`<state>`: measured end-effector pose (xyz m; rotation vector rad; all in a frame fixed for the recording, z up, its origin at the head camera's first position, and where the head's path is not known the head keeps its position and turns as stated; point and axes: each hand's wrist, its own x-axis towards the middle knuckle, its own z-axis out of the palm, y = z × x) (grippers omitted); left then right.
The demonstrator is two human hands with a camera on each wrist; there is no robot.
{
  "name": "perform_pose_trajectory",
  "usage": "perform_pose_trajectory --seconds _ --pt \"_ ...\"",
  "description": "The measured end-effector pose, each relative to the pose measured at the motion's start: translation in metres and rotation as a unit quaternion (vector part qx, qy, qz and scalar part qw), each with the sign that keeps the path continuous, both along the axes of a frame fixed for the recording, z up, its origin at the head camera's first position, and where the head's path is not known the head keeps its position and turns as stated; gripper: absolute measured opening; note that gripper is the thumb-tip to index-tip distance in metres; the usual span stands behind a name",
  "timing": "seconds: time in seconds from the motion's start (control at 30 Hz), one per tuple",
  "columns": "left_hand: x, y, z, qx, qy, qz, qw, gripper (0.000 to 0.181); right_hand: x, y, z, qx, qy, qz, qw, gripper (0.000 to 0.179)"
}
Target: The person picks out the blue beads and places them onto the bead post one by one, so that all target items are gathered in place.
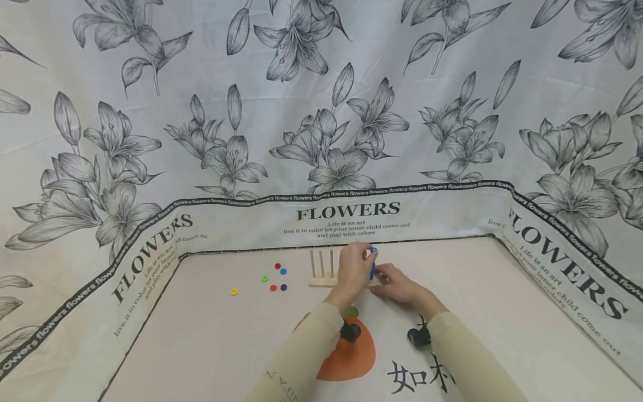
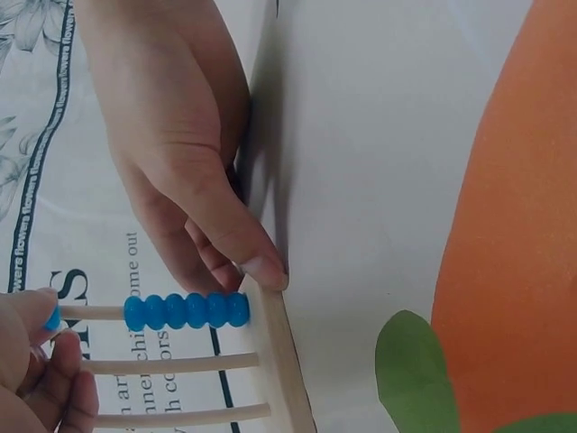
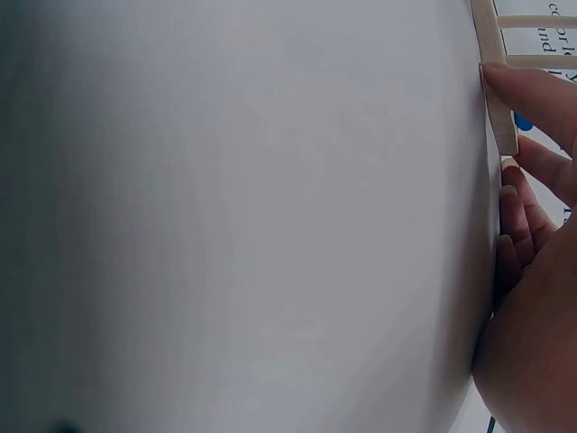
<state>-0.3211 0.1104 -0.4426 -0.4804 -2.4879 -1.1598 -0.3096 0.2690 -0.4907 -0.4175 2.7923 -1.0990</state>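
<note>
A wooden peg stand [image 1: 321, 281] stands at the far side of the table, several thin upright pegs [image 2: 171, 364] rising from its base. Blue beads [image 2: 186, 311] are stacked at the bottom of the end peg. At the tip of that same peg, my left hand [image 1: 354, 271] pinches one more blue bead [image 2: 52, 318] between thumb and fingers. My right hand [image 1: 399, 285] grips the right end of the base [image 3: 493, 99], its thumb against the front edge and other fingers at the end and behind. The left hand hides part of the stand in the head view.
Loose beads lie left of the stand: a yellow bead [image 1: 234, 292], a green bead [image 1: 264, 278], a red bead [image 1: 278, 266], plus blue, orange and purple ones. A flower-printed curtain [image 1: 241, 223] encloses the table's back and sides. The cloth bears an orange print [image 1: 351, 357].
</note>
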Motion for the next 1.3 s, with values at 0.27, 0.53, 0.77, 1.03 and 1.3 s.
perform_pose_trajectory --seconds 0.27,0.53,0.77,1.03,1.3 --pt "0.001 0.000 0.000 -0.027 -0.015 0.004 0.9995 0.019 0.001 0.002 0.000 0.002 0.010 0.003 0.9999 0.062" --pt "0.001 -0.002 -0.007 -0.051 -0.025 0.009 0.9983 0.018 -0.003 0.005 -0.010 0.000 0.012 0.004 0.9999 0.063" --pt "0.002 -0.003 -0.011 -0.065 -0.032 0.006 0.9973 0.016 -0.004 0.005 -0.012 0.001 0.003 -0.009 1.0000 0.062" --pt "0.005 -0.005 -0.015 -0.053 -0.036 0.010 0.9979 0.017 -0.003 0.002 -0.010 0.007 0.000 -0.003 1.0000 0.064" --pt "0.008 -0.016 -0.005 -0.064 -0.018 -0.005 0.9978 0.021 -0.001 0.003 -0.004 0.016 -0.002 0.007 0.9999 0.064"
